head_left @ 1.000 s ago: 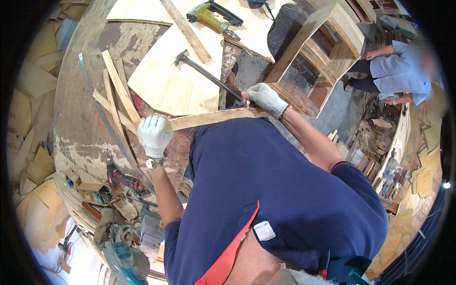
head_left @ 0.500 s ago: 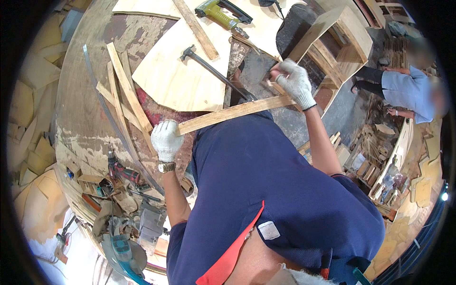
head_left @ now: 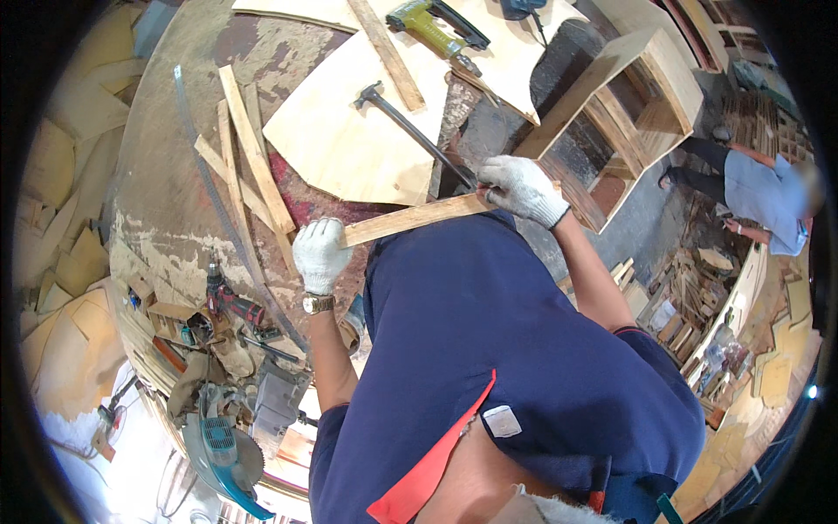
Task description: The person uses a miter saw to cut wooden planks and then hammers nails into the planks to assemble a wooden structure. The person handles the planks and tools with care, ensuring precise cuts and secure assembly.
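Observation:
A long, narrow wooden strip (head_left: 415, 217) lies across my lap, slanting up to the right. My left hand (head_left: 321, 255), in a white knit glove, is closed around its left end. My gloved right hand (head_left: 526, 190) covers the strip farther right, fingers curled together beside the lower end of a dark hammer (head_left: 408, 125). Whatever those fingers pinch is hidden. The hammer's head rests on a pale plywood panel (head_left: 349, 140), its handle pointing toward my right hand.
A green nail gun (head_left: 432, 28) and another wood strip (head_left: 388, 57) lie on the plywood. Several strips (head_left: 253, 144) are stacked at left near a cordless drill (head_left: 231, 301) and circular saw (head_left: 223, 445). An open wooden frame (head_left: 615, 122) stands right; a person (head_left: 758, 188) is beyond.
My right hand has moved left and down along the strip to the hammer's lower end. The left hand keeps its hold. The whole view has shifted slightly.

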The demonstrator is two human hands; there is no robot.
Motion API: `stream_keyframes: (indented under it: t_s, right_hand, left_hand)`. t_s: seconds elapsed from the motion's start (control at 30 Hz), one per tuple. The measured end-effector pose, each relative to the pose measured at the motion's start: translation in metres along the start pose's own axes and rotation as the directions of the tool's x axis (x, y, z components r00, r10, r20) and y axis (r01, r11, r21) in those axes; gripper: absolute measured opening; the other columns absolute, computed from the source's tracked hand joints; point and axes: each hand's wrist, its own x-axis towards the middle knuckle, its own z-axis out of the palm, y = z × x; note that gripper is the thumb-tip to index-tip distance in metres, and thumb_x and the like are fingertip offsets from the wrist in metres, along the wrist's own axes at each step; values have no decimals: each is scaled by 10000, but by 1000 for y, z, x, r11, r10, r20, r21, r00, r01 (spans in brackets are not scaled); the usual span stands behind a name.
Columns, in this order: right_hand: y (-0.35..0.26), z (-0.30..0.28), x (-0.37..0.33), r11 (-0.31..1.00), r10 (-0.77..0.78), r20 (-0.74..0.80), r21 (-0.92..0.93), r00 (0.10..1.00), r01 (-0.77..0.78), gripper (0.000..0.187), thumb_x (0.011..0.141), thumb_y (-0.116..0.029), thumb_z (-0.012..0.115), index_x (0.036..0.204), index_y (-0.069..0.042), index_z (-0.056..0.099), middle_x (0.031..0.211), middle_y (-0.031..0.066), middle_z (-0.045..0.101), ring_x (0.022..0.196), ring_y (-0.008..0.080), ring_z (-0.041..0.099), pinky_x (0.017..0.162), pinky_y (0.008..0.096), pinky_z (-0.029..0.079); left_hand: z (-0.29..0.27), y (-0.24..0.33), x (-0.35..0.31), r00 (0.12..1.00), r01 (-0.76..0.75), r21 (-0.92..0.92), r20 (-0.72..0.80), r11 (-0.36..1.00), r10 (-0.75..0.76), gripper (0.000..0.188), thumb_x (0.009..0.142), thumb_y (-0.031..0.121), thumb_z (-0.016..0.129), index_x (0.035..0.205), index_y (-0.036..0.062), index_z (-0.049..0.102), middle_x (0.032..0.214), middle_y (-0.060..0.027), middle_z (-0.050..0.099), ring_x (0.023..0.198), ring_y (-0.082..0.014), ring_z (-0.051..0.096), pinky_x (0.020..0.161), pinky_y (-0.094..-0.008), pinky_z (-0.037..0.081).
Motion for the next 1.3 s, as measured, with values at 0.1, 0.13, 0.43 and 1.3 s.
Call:
stream_keyframes:
  t_s: [0.1,0.13,0.43,1.3]
  right_hand:
    - [-5,1,2,998,-30,-40,-54,999,27,138,849,-157,737,908,-63,654,914,119,664,893,366,687,811,493,561]
    - [-5,0,2,997,-39,-47,-64,998,36,144,855,-132,737,904,-49,630,922,121,655,888,366,683,804,489,562]
    - [37,-48,9,860,503,-779,494,373,-128,189,1011,-79,689,1189,-23,720,1046,62,726,853,125,653,794,303,556]
    - [-13,83,82,896,395,-259,322,882,-307,236,973,-265,712,1006,-32,685,778,175,705,714,317,697,675,447,518]
  left_hand:
    - [0,2,1,997,44,3,64,999,-44,319,695,224,842,958,124,693,934,-76,723,881,-284,702,818,-434,548]
    - [1,2,1,998,45,-12,41,999,-44,312,704,240,842,941,119,680,931,-72,717,887,-291,700,804,-436,548]
    - [7,13,-21,864,502,-54,55,863,-500,338,704,292,862,876,109,636,819,-134,677,818,-351,694,743,-485,542]
    - [88,48,-70,504,858,-184,114,480,-856,358,929,330,737,1112,81,556,893,-226,721,847,-465,715,739,-562,552]
